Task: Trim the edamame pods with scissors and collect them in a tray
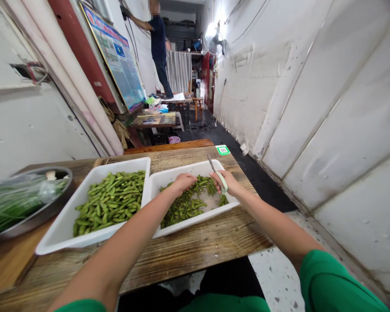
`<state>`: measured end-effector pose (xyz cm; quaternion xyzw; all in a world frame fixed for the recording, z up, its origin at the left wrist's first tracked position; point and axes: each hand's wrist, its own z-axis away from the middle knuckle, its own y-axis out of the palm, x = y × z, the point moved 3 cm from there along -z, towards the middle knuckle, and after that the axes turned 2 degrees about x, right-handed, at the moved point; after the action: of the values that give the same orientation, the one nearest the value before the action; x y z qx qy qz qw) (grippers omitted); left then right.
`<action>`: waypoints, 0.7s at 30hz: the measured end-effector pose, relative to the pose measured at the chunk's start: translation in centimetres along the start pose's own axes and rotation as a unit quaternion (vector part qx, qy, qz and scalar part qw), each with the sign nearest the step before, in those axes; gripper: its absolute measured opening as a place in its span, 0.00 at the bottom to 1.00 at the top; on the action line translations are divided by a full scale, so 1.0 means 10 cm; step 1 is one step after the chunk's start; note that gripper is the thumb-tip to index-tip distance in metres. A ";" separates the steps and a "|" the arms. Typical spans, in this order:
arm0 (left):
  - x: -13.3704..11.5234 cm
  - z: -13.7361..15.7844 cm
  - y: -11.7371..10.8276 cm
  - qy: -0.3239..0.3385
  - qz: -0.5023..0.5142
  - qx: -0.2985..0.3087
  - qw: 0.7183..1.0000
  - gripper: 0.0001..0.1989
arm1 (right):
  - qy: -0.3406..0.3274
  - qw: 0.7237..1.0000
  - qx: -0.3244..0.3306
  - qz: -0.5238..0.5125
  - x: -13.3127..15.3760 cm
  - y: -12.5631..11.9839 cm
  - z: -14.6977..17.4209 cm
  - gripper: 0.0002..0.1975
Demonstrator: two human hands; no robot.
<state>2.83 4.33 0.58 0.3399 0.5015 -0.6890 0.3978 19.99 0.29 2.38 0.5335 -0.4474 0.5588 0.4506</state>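
My right hand (227, 182) is closed round a pair of scissors (221, 180) with pale green handles, its blades pointing up and away over the far rim. My left hand (184, 183) is over the right-hand white tray (164, 177), fingers bent down at the edge of the edamame pods (181, 208); whether it pinches a pod is too small to tell. Those pods lie heaped at the left and back, with a bare wet patch at the right. On the left, a second white tray (60, 232) holds a big pile of loose edamame pods (112, 201).
A metal bowl (71, 184) with bagged green vegetables stands at the wooden table's (195, 242) left end. A green QR card (223, 150) lies at the far right corner. Beyond, a person (158, 47) stands raised near another table. A wall fan (214, 41) hangs at right.
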 end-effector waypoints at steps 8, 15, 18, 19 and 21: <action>-0.15 -0.24 0.31 0.091 -0.283 -0.070 0.952 0.06 | -0.009 1.000 0.007 -0.006 0.01 0.00 0.00 0.18; -0.07 -0.33 0.37 0.080 -0.183 -0.077 0.977 0.18 | 0.002 1.000 0.016 0.006 0.01 0.01 0.00 0.18; -0.08 -0.28 0.35 0.050 -0.169 -0.036 0.984 0.15 | 0.001 1.000 0.012 0.012 -0.01 0.00 -0.01 0.17; -0.11 -0.24 0.33 0.054 -0.163 -0.024 0.985 0.13 | 0.001 1.000 0.011 0.015 -0.01 0.00 -0.01 0.17; -0.15 -0.16 0.27 0.065 -0.128 0.001 0.990 0.09 | 0.000 1.000 0.017 0.022 -0.02 0.00 -0.01 0.18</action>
<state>6.05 5.65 0.28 0.3173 0.5650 -0.7111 0.2728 19.98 0.39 2.17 0.5309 -0.4495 0.5759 0.4294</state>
